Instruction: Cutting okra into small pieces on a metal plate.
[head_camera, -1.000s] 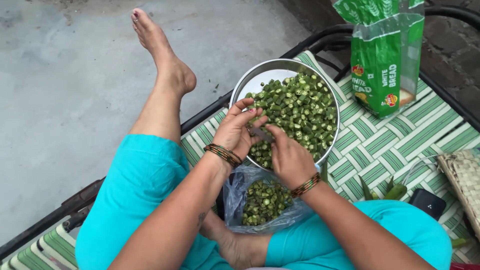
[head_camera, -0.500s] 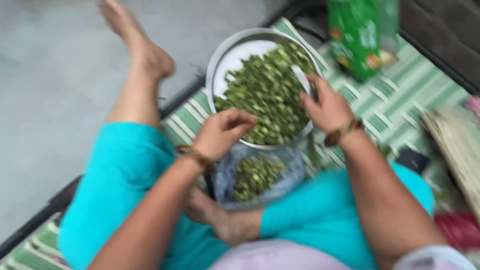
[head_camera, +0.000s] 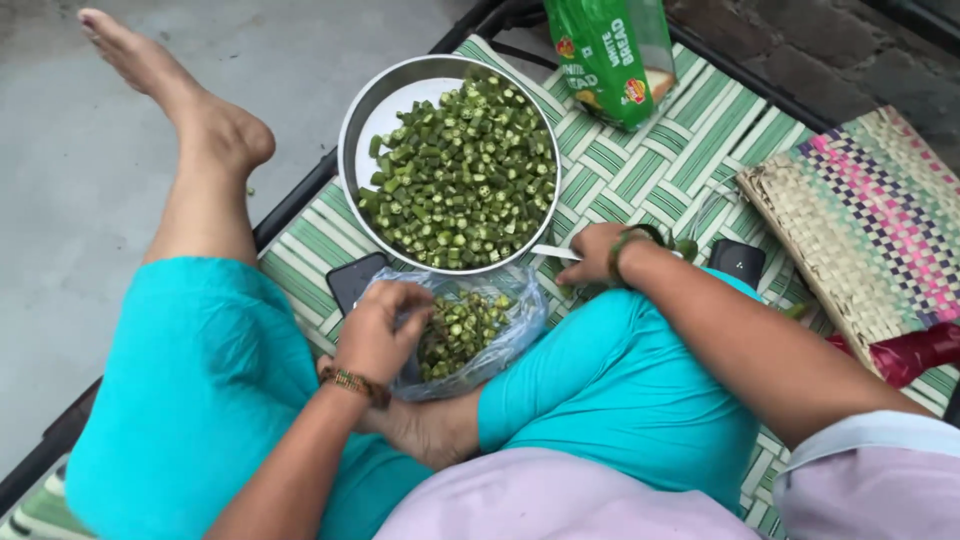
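1. So: left hand (head_camera: 378, 330) is at the mouth of the clear plastic bag of okra pieces (head_camera: 470, 330), fingers curled over the bag's left rim and gripping the film. The pieces lie just right of the fingertips, inside the bag.
2. That bag sits on the green-and-white woven strap cot (head_camera: 640, 165), wedged between the person's bare foot and the near rim of the round steel bowl of chopped green okra (head_camera: 450, 165).
3. Right hand (head_camera: 592, 255) rests on the cot just off the bowl's lower right rim, closed around the handle of a small knife (head_camera: 553, 252). The pale blade sticks out to the left of the fingers, tip almost at the bowl's rim; contact can't be told.
4. A few whole okra pods (head_camera: 686, 246) lie just behind the right wrist, mostly hidden.
5. Dark phone (head_camera: 356, 280) lies flat at the cot's left edge, partly under the bowl and touching the bag.
6. Small black boxy device (head_camera: 738, 262) sits right of the right wrist, near the woven straw mat with pink and green checks (head_camera: 870, 220) along the cot's right edge.
7. Green plastic bread bag (head_camera: 610, 55) stands at the far edge, just beyond the bowl.
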